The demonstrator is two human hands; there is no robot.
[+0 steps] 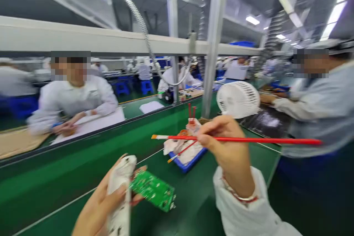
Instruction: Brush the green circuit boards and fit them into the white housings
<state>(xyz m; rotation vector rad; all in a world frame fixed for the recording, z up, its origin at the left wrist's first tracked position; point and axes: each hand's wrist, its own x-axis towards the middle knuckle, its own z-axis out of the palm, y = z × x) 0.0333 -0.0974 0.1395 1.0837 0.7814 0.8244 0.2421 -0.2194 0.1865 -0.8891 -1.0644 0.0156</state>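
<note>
My left hand [106, 199] is closed around a long white plastic piece [121, 188], and a green circuit board [155, 190] is held beside it, tilted down to the right. Small parts dot the face of the board. Between thumb and fingers, my right hand [225, 143] pinches a red-handled paintbrush [265, 140]. The brush lies level, with its orange-tan tip pointing left, above and apart from the board. Behind it stands a blue tray [190, 164] with white cloth or paper inside. A second red brush [182, 152] rests across the tray.
A white round fan [238, 99] stands beyond my right hand. A metal post [215, 44] rises behind the green bench [190, 206], by a low green partition [83, 156]. One co-worker [74, 99] sits across at the left, another [323, 99] works at the right.
</note>
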